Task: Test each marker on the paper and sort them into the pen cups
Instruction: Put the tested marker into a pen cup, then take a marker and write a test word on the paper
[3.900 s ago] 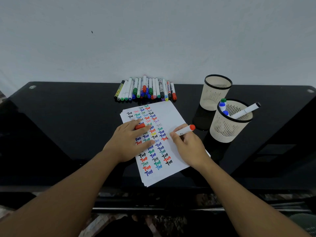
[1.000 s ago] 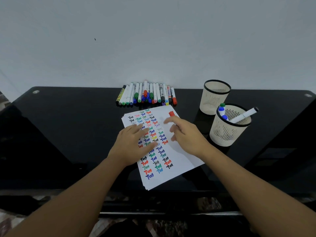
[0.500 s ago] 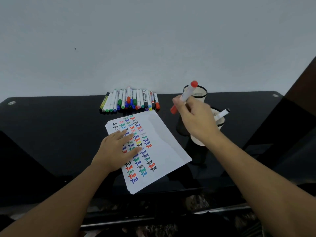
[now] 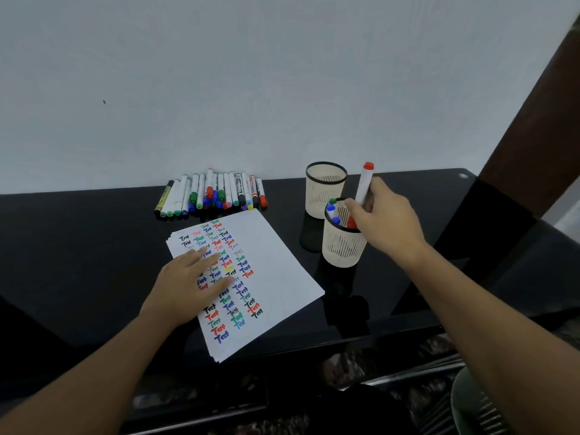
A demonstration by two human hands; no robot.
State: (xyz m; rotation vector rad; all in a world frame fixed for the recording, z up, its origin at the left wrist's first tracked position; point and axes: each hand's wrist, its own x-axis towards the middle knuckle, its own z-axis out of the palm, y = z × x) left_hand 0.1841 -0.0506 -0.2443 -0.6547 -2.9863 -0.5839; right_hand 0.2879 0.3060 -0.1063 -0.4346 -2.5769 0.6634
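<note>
My right hand [image 4: 384, 218] grips a white marker with red ends [image 4: 364, 183], nearly upright, its lower red end inside the near pen cup [image 4: 342, 249]. That cream slotted cup also holds markers with blue and green caps. The far pen cup [image 4: 324, 189] stands just behind it, and I see nothing inside it. My left hand [image 4: 191, 284] rests flat on the paper [image 4: 276, 265], a white stack covered with coloured "Test" marks. A row of several capped markers [image 4: 213, 193] lies at the back of the table.
The black glass table [image 4: 78, 246] runs to a pale wall behind. A dark brown post [image 4: 533, 120] rises at the right. A greenish round object [image 4: 480, 403] shows low at the right, below the table edge.
My right hand capped the red marker, lifted it off the paper and carried it right, down into the near cup. My left hand stayed flat on the paper.
</note>
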